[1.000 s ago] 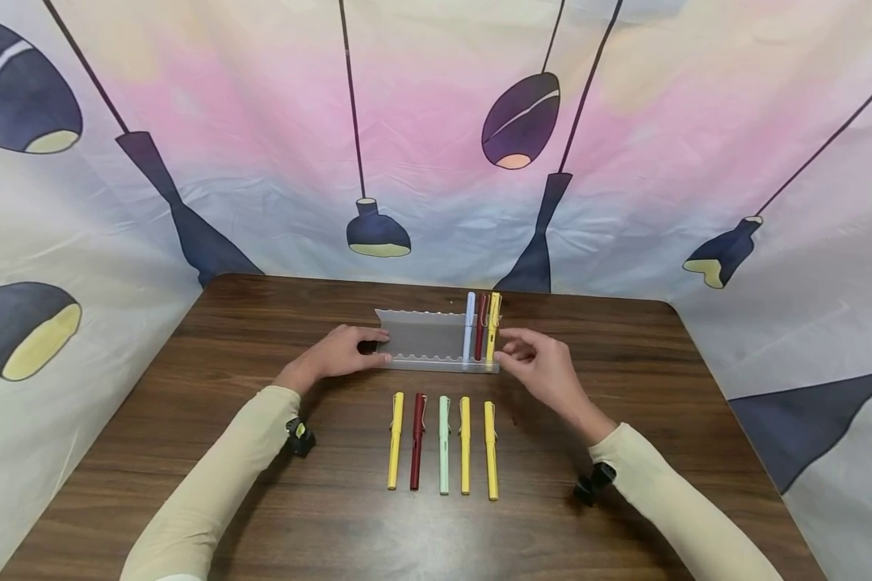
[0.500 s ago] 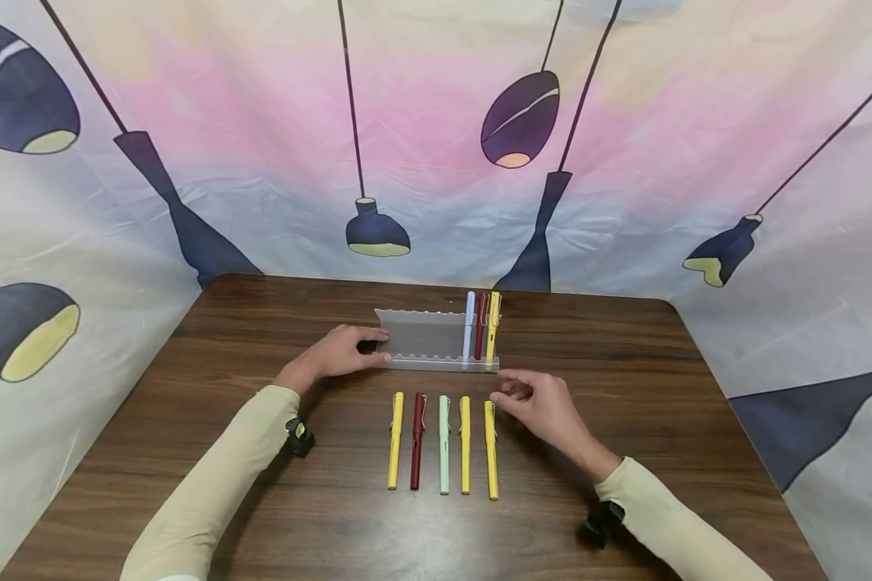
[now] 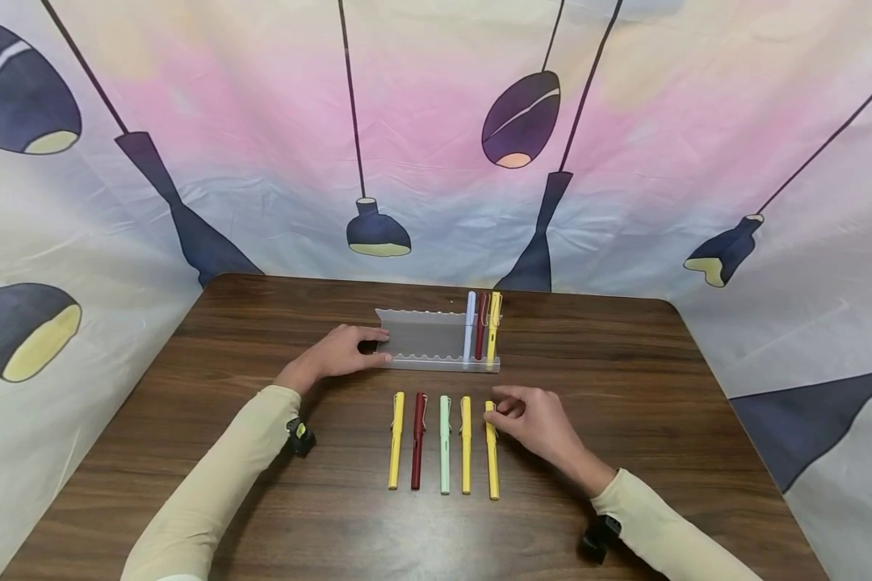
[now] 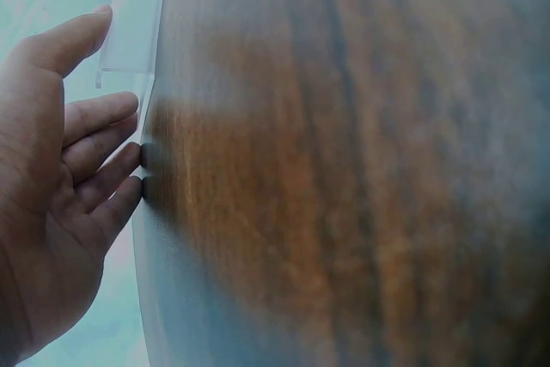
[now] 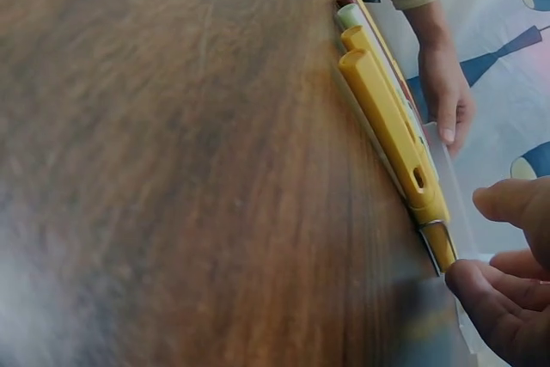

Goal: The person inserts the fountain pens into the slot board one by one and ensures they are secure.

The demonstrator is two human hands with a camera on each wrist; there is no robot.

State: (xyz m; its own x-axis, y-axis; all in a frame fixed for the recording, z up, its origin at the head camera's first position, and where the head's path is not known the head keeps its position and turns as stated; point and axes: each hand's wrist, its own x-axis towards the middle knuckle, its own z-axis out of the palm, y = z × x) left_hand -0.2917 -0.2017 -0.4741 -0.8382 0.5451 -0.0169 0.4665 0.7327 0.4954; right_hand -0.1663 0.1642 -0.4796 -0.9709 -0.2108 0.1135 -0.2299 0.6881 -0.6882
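Observation:
My left hand (image 3: 340, 350) rests at the left end of a clear pen rack (image 3: 425, 335), thumb at its front edge and fingers along its side. In the left wrist view those fingers (image 4: 101, 118) are fairly straight. A light blue pen (image 3: 469, 324), a dark red pen (image 3: 481, 329) and a yellow pen (image 3: 493, 327) stand tilted at the rack's right end. My right hand (image 3: 541, 421) is at the cap end of the rightmost yellow pen (image 3: 492, 460) on the table. In the right wrist view a fingertip touches or nearly touches its clip, and the thumb (image 5: 507, 204) is apart.
Left of that pen lie another yellow pen (image 3: 466, 444), a mint green pen (image 3: 445, 444), a dark red pen (image 3: 417, 444) and a yellow pen (image 3: 396, 444), side by side on the wooden table (image 3: 320, 516). A lamp-printed cloth (image 3: 436, 145) hangs behind the table.
My right hand has moved from the rack's right end toward me, down to the cap of the rightmost yellow pen on the table. The left hand and the rack have stayed put.

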